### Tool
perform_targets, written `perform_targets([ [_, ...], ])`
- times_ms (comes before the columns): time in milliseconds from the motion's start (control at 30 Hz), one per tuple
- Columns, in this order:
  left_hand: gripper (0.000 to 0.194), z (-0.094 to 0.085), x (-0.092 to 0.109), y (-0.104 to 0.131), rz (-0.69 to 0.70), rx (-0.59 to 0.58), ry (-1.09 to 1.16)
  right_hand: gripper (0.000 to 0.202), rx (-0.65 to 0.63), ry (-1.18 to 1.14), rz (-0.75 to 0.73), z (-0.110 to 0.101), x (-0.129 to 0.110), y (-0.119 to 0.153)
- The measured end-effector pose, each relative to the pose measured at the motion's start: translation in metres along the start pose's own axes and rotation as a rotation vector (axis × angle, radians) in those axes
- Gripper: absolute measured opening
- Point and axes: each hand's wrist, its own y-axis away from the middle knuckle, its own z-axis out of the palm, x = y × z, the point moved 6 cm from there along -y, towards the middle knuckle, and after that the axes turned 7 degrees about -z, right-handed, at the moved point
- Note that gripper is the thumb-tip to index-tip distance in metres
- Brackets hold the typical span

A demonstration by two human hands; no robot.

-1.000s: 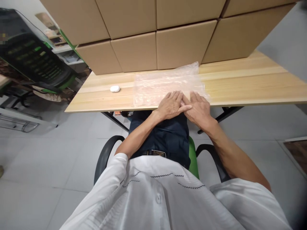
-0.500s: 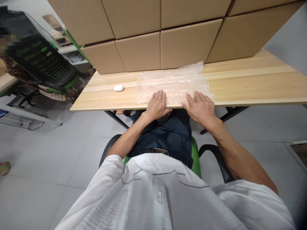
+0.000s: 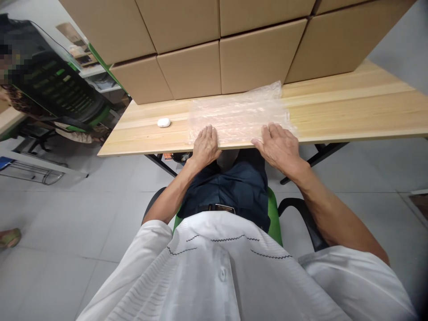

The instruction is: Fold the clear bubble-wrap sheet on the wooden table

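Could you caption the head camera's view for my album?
Left hand and right hand rest on clear plastic on a wooden table, before stacked cardboard boxes.

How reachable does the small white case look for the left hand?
Probably yes: the left hand rests by the near edge of the clear plastic, and nothing upright stands between it and the white case.

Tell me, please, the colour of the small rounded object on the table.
The small rounded object is white; it shows best in the head view.
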Motion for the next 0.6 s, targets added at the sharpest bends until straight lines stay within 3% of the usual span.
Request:
perform_targets([
  [300,0.094,-0.008,-0.025,0.012,-0.093,-0.002,-0.045,0.079,-0.001,-0.025,0.002,0.0,0.002,-0.001],
  [600,0.091,-0.003,-0.046,0.016,-0.115,0.074,-0.039,0.081,-0.037,0.022,0.015,-0.002,-0.002,-0.002],
])
